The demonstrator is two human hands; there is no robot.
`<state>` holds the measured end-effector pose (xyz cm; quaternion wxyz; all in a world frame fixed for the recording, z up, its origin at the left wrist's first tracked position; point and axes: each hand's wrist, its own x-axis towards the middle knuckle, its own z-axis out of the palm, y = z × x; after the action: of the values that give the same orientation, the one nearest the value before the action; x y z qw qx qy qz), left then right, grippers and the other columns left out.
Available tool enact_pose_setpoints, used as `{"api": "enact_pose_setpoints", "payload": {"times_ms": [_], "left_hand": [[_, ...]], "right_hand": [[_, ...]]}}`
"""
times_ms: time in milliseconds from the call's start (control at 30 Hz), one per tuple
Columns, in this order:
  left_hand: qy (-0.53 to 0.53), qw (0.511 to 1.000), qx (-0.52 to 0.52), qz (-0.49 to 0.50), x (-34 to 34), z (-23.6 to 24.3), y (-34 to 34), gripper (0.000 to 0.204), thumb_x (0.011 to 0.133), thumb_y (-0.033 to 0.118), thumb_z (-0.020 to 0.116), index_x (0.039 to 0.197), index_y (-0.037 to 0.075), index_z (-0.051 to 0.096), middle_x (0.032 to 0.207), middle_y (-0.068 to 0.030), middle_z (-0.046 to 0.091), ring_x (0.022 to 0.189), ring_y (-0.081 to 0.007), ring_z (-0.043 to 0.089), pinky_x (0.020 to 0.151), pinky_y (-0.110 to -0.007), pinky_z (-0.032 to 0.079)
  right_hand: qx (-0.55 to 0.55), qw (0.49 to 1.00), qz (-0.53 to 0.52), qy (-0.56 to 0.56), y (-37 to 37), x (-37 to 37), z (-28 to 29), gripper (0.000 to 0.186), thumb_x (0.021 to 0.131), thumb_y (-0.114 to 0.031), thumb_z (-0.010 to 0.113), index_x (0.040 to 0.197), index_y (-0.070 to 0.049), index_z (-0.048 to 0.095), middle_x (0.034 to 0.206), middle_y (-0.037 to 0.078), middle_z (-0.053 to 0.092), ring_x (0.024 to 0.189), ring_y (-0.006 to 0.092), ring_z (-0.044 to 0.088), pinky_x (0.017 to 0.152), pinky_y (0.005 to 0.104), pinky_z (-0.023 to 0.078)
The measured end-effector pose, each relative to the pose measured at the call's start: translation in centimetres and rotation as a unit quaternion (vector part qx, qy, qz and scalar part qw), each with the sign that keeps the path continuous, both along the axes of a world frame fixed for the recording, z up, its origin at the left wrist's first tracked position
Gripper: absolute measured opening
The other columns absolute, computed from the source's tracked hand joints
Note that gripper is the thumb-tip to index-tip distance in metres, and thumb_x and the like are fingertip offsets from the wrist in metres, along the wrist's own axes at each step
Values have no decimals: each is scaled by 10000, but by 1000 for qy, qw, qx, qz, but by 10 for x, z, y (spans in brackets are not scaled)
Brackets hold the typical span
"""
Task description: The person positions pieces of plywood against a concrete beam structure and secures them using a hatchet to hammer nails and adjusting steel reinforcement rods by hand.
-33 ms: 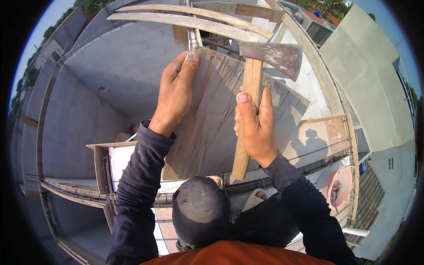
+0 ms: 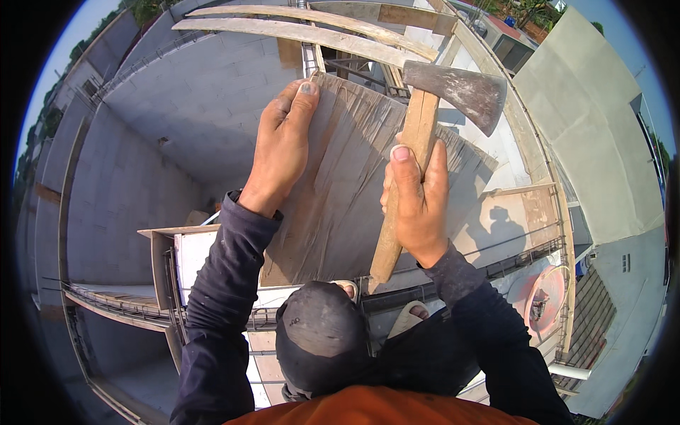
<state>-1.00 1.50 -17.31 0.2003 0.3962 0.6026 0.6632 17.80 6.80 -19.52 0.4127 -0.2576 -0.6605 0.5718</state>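
Note:
A hatchet with a dark, worn steel head (image 2: 464, 92) and a pale wooden handle (image 2: 423, 124) is held up in my right hand (image 2: 419, 205), fingers wrapped round the middle of the handle. The blade points to the right. My left hand (image 2: 282, 142) pinches the far left corner of a weathered plywood sheet (image 2: 340, 184), thumb on top. The sheet slants down toward my feet, its surface scuffed and streaked, its far edge splintered. Behind the hatchet part of the sheet is hidden.
Two long boards (image 2: 304, 32) lie across the far side. On the left, a deep drop opens between block walls (image 2: 127, 191). Rebar (image 2: 120, 301) runs along the formwork edges. A pink basin (image 2: 544, 301) stands at the right. My sandalled feet (image 2: 411, 317) are below the sheet.
My right hand has shifted slightly to the right with the hatchet, whose head has moved right and tilted a little. My left hand stays on the plywood corner.

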Motion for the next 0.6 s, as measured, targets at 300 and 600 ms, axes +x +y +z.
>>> {"api": "enact_pose_setpoints", "payload": {"times_ms": [300, 600], "left_hand": [[-114, 993, -17, -29, 0, 9, -6, 523, 1095, 370, 526, 1414, -41, 580, 1340, -117, 634, 1286, -184, 515, 1133, -308, 354], [-35, 999, 3, -29, 3, 3, -15, 487, 1105, 373, 508, 1356, -27, 625, 1212, -93, 681, 1142, -159, 583, 1033, -300, 434]], "right_hand": [[460, 867, -24, -191, 55, 39, 0, 404, 967, -373, 738, 1192, -74, 586, 982, 132, 722, 850, 288, 756, 684, 389, 588], [679, 680, 52, -272, 127, 23, 67, 582, 830, -622, 753, 1083, -110, 641, 794, 31, 593, 700, 239, 682, 588, 366, 550]]}}
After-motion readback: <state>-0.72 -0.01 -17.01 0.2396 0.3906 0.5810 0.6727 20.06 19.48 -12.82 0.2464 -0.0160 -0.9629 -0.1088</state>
